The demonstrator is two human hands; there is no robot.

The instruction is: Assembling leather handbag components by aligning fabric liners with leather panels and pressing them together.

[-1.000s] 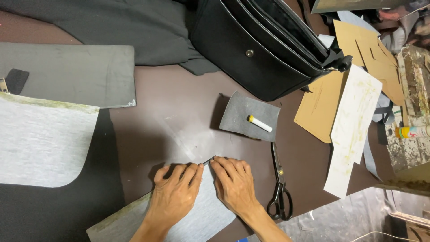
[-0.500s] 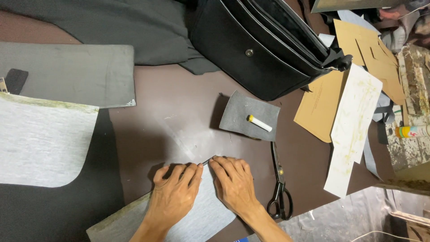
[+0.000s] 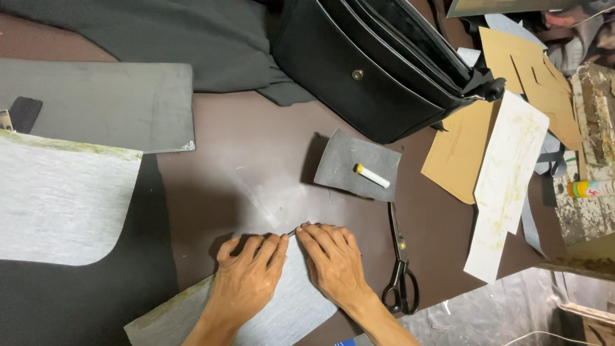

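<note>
- Brown table [image 3: 256, 147] fills the middle of the view, and lots of things lie on it.
- The left hand [image 3: 246, 282] lies flat on a grey sheet [image 3: 282, 314] near the bottom edge. Its fingers [image 3: 272, 247] are stretched out and close together, pressing down on the sheet's top edge. They grip nothing.
- The right hand [image 3: 333, 263] lies flat just beside it, on the same sheet. Its fingers [image 3: 314, 236] are stretched out too, and they point toward the left hand. They grip nothing.
- The tips of both hands nearly meet at the sheet's top corner. It is too small to tell if the corner is folded.
- The sheet sits at the bottom of the table, under both hands, and runs down to the left.
- Black scissors [image 3: 400, 275] lie just right of the right hand, closed, with the handles toward the bottom.
- A small grey patch [image 3: 339, 160] lies above the hands, and a white stick [image 3: 372, 176] with a yellow end rests on it.
- A black bag [image 3: 359, 70] sits at the top, with its flap open.
- Brown card pieces [image 3: 458, 154] and a stained white strip [image 3: 506, 186] lie on the right.
- A dark grey board [image 3: 102, 102] and a pale grey panel [image 3: 57, 198] lie on the left.
- Dark cloth [image 3: 160, 32] lies at the top left.
</note>
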